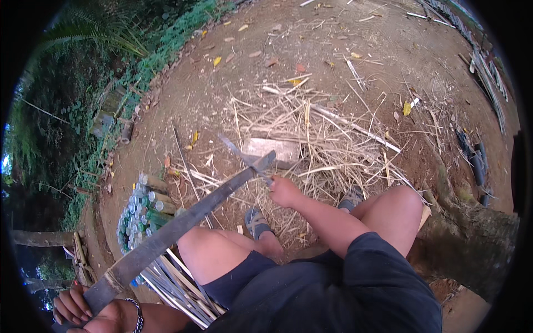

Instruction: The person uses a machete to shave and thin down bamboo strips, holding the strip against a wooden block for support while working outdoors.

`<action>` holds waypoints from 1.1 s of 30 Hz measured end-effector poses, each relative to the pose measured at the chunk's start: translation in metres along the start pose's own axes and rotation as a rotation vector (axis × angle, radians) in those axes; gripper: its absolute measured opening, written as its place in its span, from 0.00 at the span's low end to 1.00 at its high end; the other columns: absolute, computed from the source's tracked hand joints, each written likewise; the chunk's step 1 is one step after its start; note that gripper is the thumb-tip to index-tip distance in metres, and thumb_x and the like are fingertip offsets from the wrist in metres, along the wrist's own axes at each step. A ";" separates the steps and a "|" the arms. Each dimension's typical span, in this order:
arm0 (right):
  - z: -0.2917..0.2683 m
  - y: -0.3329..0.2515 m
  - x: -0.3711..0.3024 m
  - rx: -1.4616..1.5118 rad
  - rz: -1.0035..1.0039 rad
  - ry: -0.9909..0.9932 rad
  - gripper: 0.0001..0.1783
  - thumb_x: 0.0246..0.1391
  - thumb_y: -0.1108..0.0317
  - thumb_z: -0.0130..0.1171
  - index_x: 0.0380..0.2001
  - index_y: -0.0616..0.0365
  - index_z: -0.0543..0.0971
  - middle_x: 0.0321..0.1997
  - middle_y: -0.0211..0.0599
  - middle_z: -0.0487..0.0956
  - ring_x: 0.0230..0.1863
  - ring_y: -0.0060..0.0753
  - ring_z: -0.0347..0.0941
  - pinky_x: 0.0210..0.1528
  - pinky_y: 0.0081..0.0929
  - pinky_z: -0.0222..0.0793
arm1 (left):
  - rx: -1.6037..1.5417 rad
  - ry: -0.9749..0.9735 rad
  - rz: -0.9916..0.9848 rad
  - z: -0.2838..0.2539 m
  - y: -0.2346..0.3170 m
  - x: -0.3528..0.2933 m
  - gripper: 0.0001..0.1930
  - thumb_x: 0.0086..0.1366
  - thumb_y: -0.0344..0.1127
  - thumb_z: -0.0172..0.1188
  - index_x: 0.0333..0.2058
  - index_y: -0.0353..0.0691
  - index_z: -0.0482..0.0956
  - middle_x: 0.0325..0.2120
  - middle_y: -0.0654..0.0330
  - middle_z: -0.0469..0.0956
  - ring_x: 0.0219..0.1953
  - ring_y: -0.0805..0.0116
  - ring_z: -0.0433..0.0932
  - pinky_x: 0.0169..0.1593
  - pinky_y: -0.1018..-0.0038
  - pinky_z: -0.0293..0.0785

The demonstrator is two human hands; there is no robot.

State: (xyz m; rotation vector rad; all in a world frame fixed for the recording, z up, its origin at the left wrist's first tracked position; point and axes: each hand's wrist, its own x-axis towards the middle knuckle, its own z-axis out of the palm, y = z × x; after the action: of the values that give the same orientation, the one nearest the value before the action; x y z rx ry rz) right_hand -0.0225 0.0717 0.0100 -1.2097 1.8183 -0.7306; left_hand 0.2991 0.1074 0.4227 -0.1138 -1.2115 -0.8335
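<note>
- Left hand point(102, 317), at the lower left: fingers wrapped over the near end of a long, flat, dark strip point(183, 221); a chain bracelet point(137, 313) is on the wrist.
- Strip: slants up from the left hand, across the person's left knee in this view, to a far end near the right hand.
- Right hand point(284, 192): fist closed around the handle of a knife point(232, 147); the blade crosses the strip near its far end. Contact between blade and strip cannot be confirmed.
- Ground ahead: a wooden block point(266, 147) amid pale shavings point(338, 152).
- Left side: clustered bottles point(135, 213), clear and green; nearer the person, a bundle of thin strips point(180, 291).
</note>
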 end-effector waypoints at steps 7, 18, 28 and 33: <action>0.003 0.062 0.010 0.217 0.234 0.373 0.15 0.46 0.65 0.56 0.36 0.63 0.73 0.27 0.47 0.77 0.25 0.47 0.75 0.34 0.40 0.70 | 0.045 -0.009 0.054 -0.009 -0.002 0.009 0.22 0.51 0.36 0.70 0.38 0.34 0.67 0.21 0.69 0.60 0.20 0.80 0.59 0.25 0.84 0.56; -0.042 0.035 -0.025 0.287 0.260 0.287 0.18 0.44 0.65 0.60 0.37 0.63 0.72 0.31 0.46 0.77 0.35 0.42 0.76 0.41 0.35 0.70 | -0.052 -0.063 -0.029 -0.004 -0.047 0.044 0.20 0.58 0.47 0.64 0.40 0.39 0.69 0.21 0.69 0.59 0.21 0.78 0.58 0.26 0.81 0.58; -0.044 -0.113 -0.102 0.112 -0.331 0.056 0.20 0.46 0.66 0.57 0.42 0.66 0.72 0.34 0.56 0.77 0.37 0.56 0.75 0.40 0.46 0.71 | -0.005 0.022 -0.062 0.011 -0.041 0.022 0.20 0.63 0.53 0.56 0.37 0.40 0.69 0.19 0.69 0.59 0.20 0.79 0.58 0.25 0.81 0.56; -0.049 -0.177 -0.142 0.258 -0.512 -0.006 0.15 0.43 0.70 0.58 0.37 0.60 0.71 0.27 0.51 0.76 0.33 0.55 0.75 0.35 0.44 0.69 | 0.012 -0.011 -0.059 0.020 -0.027 0.009 0.19 0.63 0.53 0.57 0.32 0.41 0.68 0.18 0.70 0.58 0.18 0.80 0.57 0.23 0.82 0.55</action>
State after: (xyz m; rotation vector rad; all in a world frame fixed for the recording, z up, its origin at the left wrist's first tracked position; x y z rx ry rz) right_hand 0.0452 0.1395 0.2216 -1.5096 1.3592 -1.2026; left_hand 0.2678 0.0934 0.4287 -0.0732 -1.2344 -0.8777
